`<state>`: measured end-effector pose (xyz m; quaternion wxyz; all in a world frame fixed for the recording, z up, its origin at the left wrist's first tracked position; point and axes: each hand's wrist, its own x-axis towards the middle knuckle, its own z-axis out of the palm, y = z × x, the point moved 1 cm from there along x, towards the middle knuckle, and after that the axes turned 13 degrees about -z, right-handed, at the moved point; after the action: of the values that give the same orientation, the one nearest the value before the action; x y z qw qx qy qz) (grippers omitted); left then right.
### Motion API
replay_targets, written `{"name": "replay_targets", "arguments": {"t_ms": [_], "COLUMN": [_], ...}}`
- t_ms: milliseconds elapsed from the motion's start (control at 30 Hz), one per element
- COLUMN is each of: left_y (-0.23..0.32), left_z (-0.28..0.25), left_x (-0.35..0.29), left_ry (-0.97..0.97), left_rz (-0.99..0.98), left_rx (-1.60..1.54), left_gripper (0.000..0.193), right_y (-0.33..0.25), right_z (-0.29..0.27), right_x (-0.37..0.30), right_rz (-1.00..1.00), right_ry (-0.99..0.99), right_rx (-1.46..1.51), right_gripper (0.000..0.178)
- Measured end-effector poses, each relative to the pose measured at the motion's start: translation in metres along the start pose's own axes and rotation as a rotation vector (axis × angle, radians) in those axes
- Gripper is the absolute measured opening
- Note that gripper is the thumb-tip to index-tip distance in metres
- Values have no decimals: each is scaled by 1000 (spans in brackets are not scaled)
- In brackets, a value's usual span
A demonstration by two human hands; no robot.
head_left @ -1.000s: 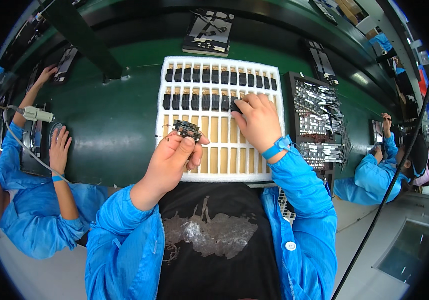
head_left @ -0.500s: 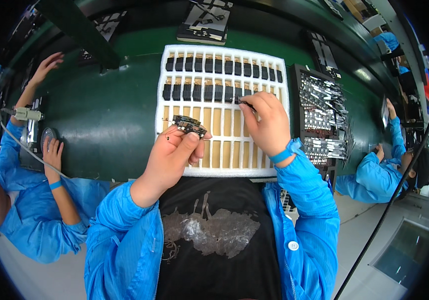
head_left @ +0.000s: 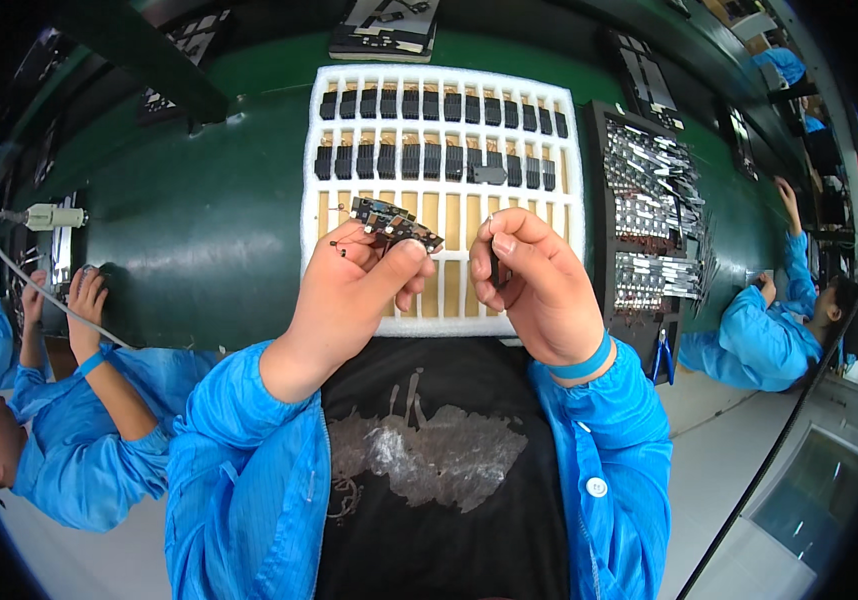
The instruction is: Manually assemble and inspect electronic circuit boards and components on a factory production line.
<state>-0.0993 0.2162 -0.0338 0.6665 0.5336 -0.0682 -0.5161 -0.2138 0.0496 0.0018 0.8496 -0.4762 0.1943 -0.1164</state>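
Observation:
My left hand (head_left: 344, 295) pinches a few small black circuit boards (head_left: 389, 222), fanned out, with thin wires dangling at their left side. Beside it, my right hand (head_left: 554, 290) holds a small dark flat piece (head_left: 496, 268) on edge between thumb and fingers; the fingers hide most of it. Both hands are over the near part of a white foam tray (head_left: 311, 240). Black parts stand in rows in the tray's two far rows of slots. One black piece (head_left: 489, 175) lies flat across slots in the second row.
A dark box (head_left: 597, 215) of many thin metallic strips stands right of the tray, with blue-handled pliers (head_left: 662, 358) near its front. A board with parts (head_left: 384, 30) lies beyond the tray. Co-workers in blue sit left (head_left: 84, 430) and right (head_left: 764, 340); a cable connector (head_left: 54, 217) is at left.
My right hand has drawn back from the tray's second row toward my left hand, now with the dark piece. A black piece now shows lying across that row. The tray appears higher in view.

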Motion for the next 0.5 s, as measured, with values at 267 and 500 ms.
{"name": "replay_targets", "arguments": {"t_ms": [267,500], "left_y": [4,0], "left_z": [12,15], "left_x": [-3,-3], "left_ry": [-10,-19], "left_rz": [7,38], "left_rx": [-66,-109], "left_gripper": [13,12], "right_y": [7,0], "right_z": [1,13], "right_x": [-8,-10], "right_rz": [-16,-560], "right_ry": [-50,-93], "right_rx": [-83,-920], "right_gripper": [10,11]}}
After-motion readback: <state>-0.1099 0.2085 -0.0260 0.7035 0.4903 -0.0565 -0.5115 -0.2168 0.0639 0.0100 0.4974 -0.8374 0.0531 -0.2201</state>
